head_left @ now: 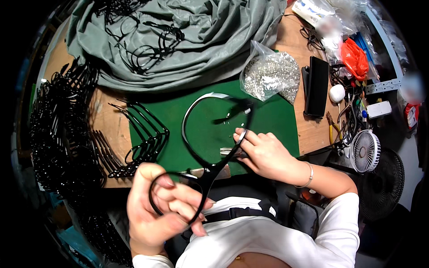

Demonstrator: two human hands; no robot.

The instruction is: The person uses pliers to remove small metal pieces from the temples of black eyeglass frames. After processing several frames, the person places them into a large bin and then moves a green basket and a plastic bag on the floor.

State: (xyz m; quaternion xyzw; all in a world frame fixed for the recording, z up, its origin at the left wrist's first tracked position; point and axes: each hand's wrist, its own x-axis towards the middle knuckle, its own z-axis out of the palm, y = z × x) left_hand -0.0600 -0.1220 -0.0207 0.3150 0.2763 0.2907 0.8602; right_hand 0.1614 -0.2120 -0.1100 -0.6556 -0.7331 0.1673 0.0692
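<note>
Close to the camera is a glossy black eyeglass frame (216,172) with two large round rims, held tilted. My left hand (158,210) is closed around its nearer rim, fingers passing through the opening. The farther rim overlaps my right hand (270,156), which lies lower, over the front of a green mat (172,105). Its fingers are curled around a silver metal tool (228,152), whose kind is hard to make out. Small shiny bits lie on the mat, seen through the rim. At the mat's left stand several black eyeglass frames (149,140) in a row.
Black frames (62,129) are heaped at the left edge. Grey cloth (201,49) with more frames covers the back. A clear bag of silvery small parts (263,73), a black phone-like slab (316,87), yellow-handled pliers (331,127) and a white fan (365,151) are at right.
</note>
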